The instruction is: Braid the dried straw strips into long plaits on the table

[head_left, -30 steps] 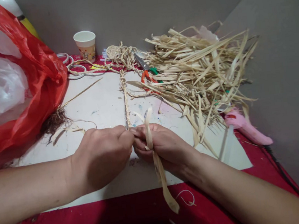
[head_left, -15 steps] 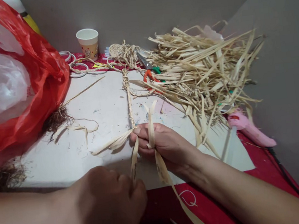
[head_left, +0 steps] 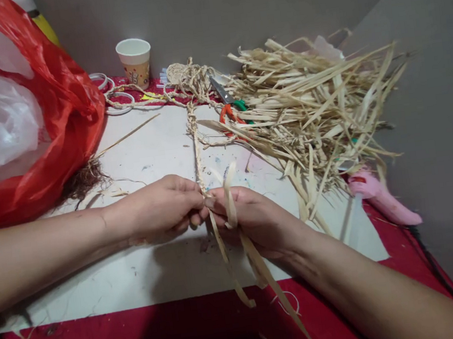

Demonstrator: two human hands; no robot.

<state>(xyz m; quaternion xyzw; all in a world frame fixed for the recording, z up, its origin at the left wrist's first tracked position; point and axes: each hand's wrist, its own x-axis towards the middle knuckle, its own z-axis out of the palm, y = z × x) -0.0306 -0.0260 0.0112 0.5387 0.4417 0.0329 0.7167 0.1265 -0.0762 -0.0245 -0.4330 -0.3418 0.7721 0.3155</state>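
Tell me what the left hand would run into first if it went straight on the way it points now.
Most likely the right hand: the left hand points across at it, by the lower end of the braid. Whether the two already touch is hard to tell.

Upper left, a red bag; top, a white cup with a tan printed band; centre, a straw-coloured braid; right, beige strips, a pink glue gun.

Single head-worn view, facing forward and down across the white sheet from its near side; the left hand and right hand appear at close range above it, the grey wall beyond it.
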